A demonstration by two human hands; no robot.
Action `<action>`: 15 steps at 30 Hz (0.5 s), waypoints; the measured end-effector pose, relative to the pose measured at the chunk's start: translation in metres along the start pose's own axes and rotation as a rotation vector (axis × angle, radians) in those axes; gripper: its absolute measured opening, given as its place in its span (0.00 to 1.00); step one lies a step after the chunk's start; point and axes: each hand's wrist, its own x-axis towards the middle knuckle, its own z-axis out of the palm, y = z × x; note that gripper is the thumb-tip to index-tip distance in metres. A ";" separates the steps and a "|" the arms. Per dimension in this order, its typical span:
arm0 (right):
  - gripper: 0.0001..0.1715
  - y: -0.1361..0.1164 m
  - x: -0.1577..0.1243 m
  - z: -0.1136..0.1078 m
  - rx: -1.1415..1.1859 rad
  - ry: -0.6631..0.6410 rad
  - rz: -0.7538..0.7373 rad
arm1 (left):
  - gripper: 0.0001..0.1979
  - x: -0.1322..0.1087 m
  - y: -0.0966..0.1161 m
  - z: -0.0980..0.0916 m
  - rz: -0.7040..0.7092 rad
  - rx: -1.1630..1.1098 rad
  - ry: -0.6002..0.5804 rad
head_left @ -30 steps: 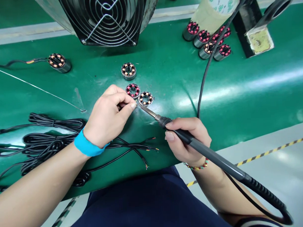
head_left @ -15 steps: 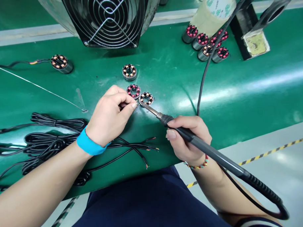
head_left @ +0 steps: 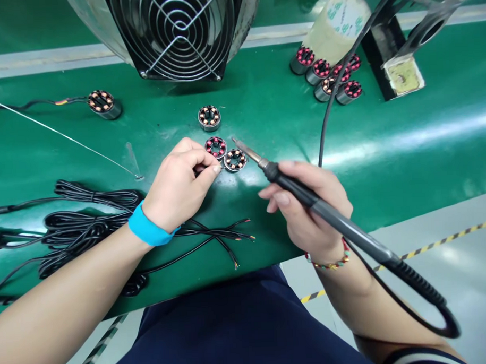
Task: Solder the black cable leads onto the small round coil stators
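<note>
My left hand, with a blue band at its wrist, is closed in a pinch. A thin wire shows at its fingertips; the rest of what lies inside the fingers is hidden. Just right of them sits a motor stator with copper windings. A stator with red windings touches or nearly touches it, and another copper-wound stator stands farther back. My right hand grips a soldering iron like a pen. The iron's tip is over the bench, just behind the nearest copper-wound stator and apart from it.
Coiled black cables lie at left, their stripped ends near the bench's front edge. A fan stands at the back. Several red-wound stators stand by a pale tape roll. An iron stand with sponge is at back right.
The soldering iron's tip has lifted off the near edge of the copper-wound stator and moved up and back. My right hand has shifted right; my left hand keeps its pinch.
</note>
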 end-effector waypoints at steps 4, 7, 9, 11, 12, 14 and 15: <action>0.19 -0.006 0.031 -0.005 0.035 -0.183 0.121 | 0.06 0.000 0.001 -0.001 0.004 0.001 -0.011; 0.14 -0.001 0.051 0.000 -0.068 -0.352 0.112 | 0.06 0.000 0.001 -0.002 0.009 0.001 -0.017; 0.18 0.004 0.057 0.008 -0.136 -0.424 0.068 | 0.06 0.000 0.001 -0.002 0.005 0.000 -0.025; 0.23 0.011 0.058 0.018 -0.202 -0.419 0.021 | 0.07 0.000 0.001 -0.001 0.004 -0.004 -0.031; 0.23 0.013 0.058 0.023 -0.237 -0.401 -0.005 | 0.06 0.000 0.001 -0.001 0.007 -0.009 -0.028; 0.22 0.018 0.055 0.031 -0.302 -0.368 -0.056 | 0.06 0.000 0.000 -0.001 0.016 -0.016 -0.024; 0.21 0.020 0.054 0.033 -0.322 -0.360 -0.082 | 0.05 0.000 0.000 -0.001 0.021 -0.018 -0.025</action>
